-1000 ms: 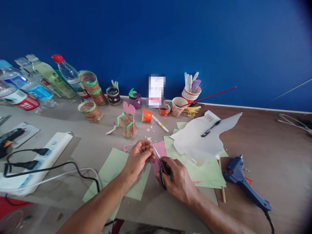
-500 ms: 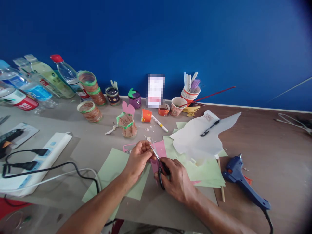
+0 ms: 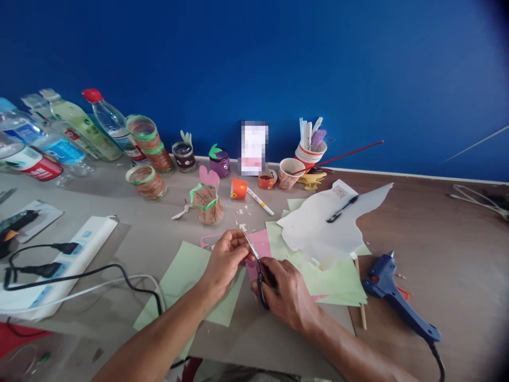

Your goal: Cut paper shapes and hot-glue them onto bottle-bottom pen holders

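Observation:
My right hand (image 3: 288, 292) is closed round the black handles of a pair of scissors (image 3: 252, 245), whose blades point up and left. Close by, my left hand (image 3: 228, 260) is pinched at the blade tips. What its fingers hold is too small and hidden to make out. Pink paper (image 3: 261, 241) lies beneath both hands, and a green paper sheet (image 3: 228, 305) is under my left forearm. Just beyond are white paper scraps (image 3: 243, 227) and a brown, green-rimmed pot (image 3: 210, 209) with pink paper petals and a pale strip at its side.
A blue glue gun (image 3: 400, 297) lies at right, beside green sheets (image 3: 338, 284) topped by white paper (image 3: 322, 228) and a black pen (image 3: 342, 209). At left are a power strip (image 3: 93, 239), cables and several bottles (image 3: 107, 122). Paper cups (image 3: 291, 173) and painted pots stand along the wall.

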`<action>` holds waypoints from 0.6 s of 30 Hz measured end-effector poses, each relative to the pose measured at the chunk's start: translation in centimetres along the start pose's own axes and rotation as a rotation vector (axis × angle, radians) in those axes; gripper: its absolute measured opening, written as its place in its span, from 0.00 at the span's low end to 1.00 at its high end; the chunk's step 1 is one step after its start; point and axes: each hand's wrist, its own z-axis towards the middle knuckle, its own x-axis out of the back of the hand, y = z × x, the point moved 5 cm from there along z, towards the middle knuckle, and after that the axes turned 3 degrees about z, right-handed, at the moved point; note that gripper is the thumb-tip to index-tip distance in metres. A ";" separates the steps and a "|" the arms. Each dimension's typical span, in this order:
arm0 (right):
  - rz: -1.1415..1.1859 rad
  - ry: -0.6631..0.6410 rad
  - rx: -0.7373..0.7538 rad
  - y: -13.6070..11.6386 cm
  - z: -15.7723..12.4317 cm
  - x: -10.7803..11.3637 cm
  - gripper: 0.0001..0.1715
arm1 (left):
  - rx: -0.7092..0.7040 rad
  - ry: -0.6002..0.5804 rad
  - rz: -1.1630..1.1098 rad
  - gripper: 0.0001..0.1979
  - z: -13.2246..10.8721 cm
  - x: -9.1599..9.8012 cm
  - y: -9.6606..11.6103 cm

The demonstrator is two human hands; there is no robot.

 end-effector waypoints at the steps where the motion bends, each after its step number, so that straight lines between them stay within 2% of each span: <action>1: -0.002 -0.001 -0.001 0.0 0.0 0.0 0.12 | 0.001 0.001 0.003 0.15 0.0 0.0 0.0; 18: -0.004 -0.028 0.009 0.1 0.1 -0.2 0.11 | -0.079 -0.026 0.072 0.16 0.3 0.3 0.1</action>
